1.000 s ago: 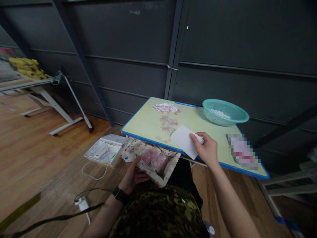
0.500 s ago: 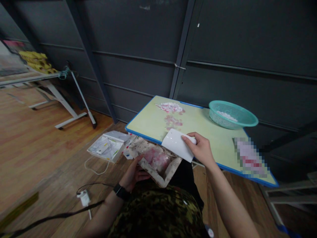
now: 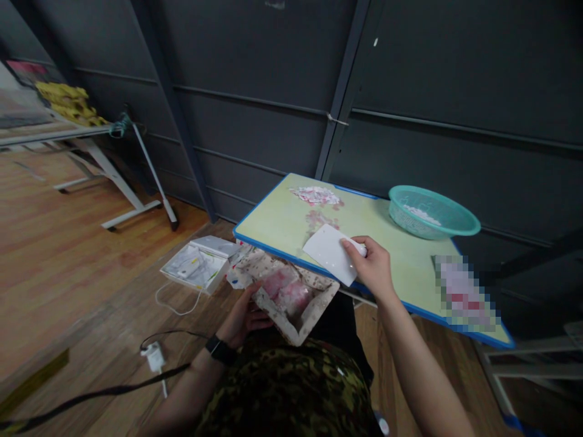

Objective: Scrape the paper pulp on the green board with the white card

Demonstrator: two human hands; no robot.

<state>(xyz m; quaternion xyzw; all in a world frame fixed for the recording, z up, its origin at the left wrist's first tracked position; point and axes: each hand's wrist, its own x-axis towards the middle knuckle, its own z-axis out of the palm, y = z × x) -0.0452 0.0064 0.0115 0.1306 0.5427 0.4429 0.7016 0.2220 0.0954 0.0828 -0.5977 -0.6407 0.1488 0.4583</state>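
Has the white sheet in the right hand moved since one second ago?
Yes, the white sheet moved left, toward the left corner of the yellow tabletop.

Your left hand (image 3: pixel 241 318) sits low, close in front of your torso (image 3: pixel 286 394) — thumb uppermost, fingers (image 3: pixel 259 321) curled below it in a hold. Your left forearm (image 3: pixel 198 379) angles up from the lower left. Your right hand (image 3: pixel 377 267) reaches farther forward and higher, thumb laid on top, fingers bent into a grip — your bare right forearm (image 3: pixel 416 358) slanting in from the lower right.
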